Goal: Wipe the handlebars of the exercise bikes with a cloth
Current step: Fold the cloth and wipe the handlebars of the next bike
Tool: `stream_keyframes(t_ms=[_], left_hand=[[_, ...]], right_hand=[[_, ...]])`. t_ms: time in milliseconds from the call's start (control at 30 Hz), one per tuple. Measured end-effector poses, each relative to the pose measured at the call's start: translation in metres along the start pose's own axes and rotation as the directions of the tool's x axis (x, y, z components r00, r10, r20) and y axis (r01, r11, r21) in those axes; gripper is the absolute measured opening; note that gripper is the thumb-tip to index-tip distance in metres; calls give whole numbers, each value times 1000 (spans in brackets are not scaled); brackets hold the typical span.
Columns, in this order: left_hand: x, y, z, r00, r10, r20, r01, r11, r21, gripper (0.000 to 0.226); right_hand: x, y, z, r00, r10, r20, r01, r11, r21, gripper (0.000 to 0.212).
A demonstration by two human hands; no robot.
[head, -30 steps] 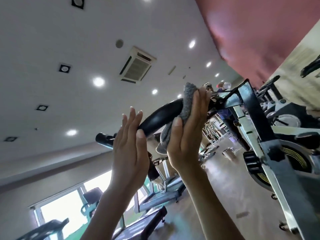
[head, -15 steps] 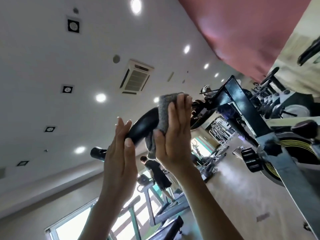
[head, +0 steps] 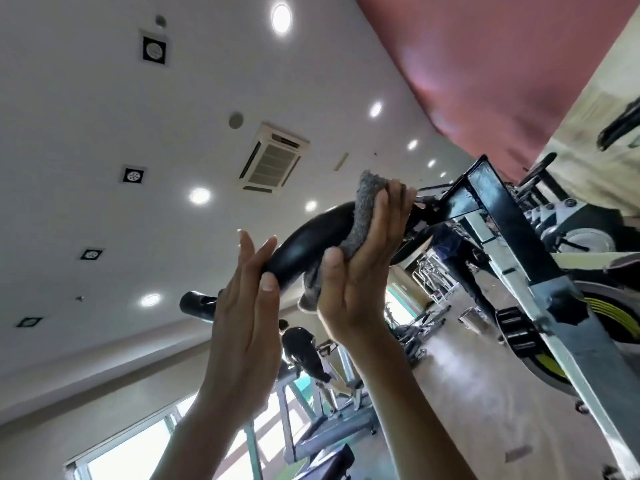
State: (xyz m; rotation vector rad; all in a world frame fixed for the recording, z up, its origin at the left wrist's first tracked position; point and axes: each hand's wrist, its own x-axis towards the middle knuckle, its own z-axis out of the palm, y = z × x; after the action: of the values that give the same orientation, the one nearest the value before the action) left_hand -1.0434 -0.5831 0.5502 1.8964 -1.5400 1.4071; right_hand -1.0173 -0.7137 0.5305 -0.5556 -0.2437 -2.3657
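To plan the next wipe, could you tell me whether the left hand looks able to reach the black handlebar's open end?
Probably yes: the open left hand lies alongside the curved black handlebar, and its open end juts out just beyond that hand, with nothing between them.

Only 1 view is given, taken from the head. It is tilted steeply upward and rolled, so the ceiling (head: 104, 133) fills 9 to 12 o'clock and the floor (head: 467, 393) lies at 5 o'clock. The left hand (head: 242, 327), right hand (head: 360, 282), cloth (head: 363, 206) and handlebar (head: 311, 237) are seen close, at centre.
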Motion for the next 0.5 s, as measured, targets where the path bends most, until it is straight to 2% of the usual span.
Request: stream_keyframes(t_ms=[33, 100, 167, 200, 233, 300, 333, 367, 433, 500], left_hand=[[2, -3, -1, 1000, 8, 0, -8, 999, -41, 40], [4, -7, -5, 998, 28, 56, -21, 992, -128, 49], [2, -12, -11, 991, 59, 118, -43, 990, -131, 52], [-1, -16, -14, 991, 64, 116, -55, 995, -83, 52], [-4, -22, -16, 993, 68, 95, -67, 998, -10, 52], [-8, -36, -19, 996, 79, 35, -83, 989, 124, 54], [-10, -43, -19, 997, 73, 0, -72, 985, 156, 55], [-12, -50, -19, 997, 66, -36, -59, 983, 173, 56], [-12, -61, -16, 994, 67, -88, -51, 983, 178, 56], [-11, -66, -11, 987, 85, -135, -66, 988, 137, 56]], right_hand=[[-6, -6, 1, 994, -88, 59, 90, 995, -46, 58], [-14, -10, -3, 935, -302, 184, 329, 933, -143, 54], [-8, -2, -13, 885, -398, 241, 447, 871, -205, 53], [-2, 3, -17, 892, -384, 238, 435, 871, -226, 53], [3, 6, -20, 924, -318, 213, 363, 904, -224, 53], [11, 8, -23, 989, -83, 126, 100, 986, -135, 56], [12, 6, -22, 995, 2, 99, 6, 997, -76, 58], [10, 2, -21, 995, 27, 93, -22, 999, -48, 60], [0, -5, -19, 987, -74, 142, 91, 989, -119, 59], [-12, -6, -16, 912, -313, 265, 379, 889, -257, 58]])
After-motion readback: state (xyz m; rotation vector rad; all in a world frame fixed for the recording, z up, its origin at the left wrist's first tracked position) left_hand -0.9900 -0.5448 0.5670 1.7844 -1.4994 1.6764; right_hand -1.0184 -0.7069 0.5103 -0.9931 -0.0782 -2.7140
